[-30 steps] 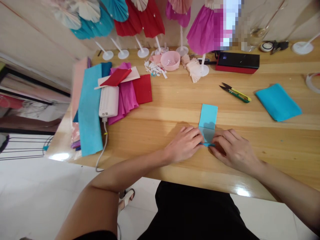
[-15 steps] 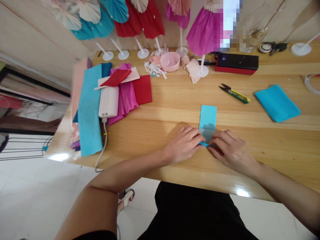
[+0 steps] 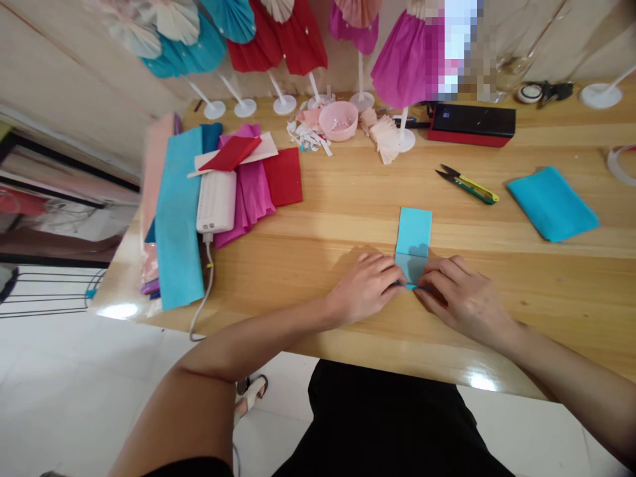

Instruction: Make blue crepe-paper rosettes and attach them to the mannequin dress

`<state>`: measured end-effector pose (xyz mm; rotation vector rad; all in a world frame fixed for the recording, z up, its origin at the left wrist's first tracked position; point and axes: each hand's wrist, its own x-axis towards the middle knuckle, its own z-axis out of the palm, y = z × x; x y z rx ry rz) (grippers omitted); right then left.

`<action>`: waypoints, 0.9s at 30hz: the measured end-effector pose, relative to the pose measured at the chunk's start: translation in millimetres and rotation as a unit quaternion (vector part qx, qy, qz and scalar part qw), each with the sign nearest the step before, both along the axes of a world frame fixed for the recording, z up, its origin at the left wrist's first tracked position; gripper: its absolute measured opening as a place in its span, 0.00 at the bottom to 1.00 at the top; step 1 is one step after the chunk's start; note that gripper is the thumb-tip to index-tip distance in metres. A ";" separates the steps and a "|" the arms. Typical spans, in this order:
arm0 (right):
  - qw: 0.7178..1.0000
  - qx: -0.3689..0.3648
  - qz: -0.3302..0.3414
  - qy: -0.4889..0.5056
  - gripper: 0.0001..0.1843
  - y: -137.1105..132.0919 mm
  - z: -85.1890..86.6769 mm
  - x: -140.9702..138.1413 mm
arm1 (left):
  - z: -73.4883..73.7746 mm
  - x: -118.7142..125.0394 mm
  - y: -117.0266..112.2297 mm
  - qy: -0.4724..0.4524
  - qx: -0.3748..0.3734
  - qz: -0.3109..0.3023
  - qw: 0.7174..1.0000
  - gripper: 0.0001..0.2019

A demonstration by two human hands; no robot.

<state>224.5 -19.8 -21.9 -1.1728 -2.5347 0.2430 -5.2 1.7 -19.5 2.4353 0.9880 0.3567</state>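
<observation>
A wooden worktable [image 3: 546, 311] carried a full craft setup, with the work at its near edge. Beyond a strip of pale blue paper [image 3: 414, 232], paper fans on white stands [image 3: 402, 63] stood in a row, held up clear of the work surface. Left of the strip, sheets of crepe paper [image 3: 176, 218] lay under a white power bank [image 3: 215, 202], whose weight seemingly kept them flat. Right of the strip, folded blue paper [image 3: 552, 203] and green-handled thread snips [image 3: 467, 185] sat within easy reach. The strip lay flat on the table, a narrow fold at its near end. The left hand [image 3: 365, 288] and right hand [image 3: 467, 303] met there, both grasping that fold, pinching it tight and pressing it down against the wood.
</observation>
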 end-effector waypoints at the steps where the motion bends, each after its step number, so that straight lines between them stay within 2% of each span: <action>1: 1.000 -0.003 -0.002 0.003 0.06 0.3 -0.1 0.5 | -0.2 0.0 -0.1 -0.007 -0.007 0.009 1.000 0.10; 12: 0.997 -0.059 -0.029 0.042 0.05 4.4 3.1 3.0 | -0.5 -1.2 1.4 -0.027 -0.052 0.067 0.996 0.12; 27: 0.996 -0.053 -0.072 0.008 0.05 3.5 1.4 -5.1 | 6.7 7.3 -1.7 0.046 0.000 0.060 0.997 0.10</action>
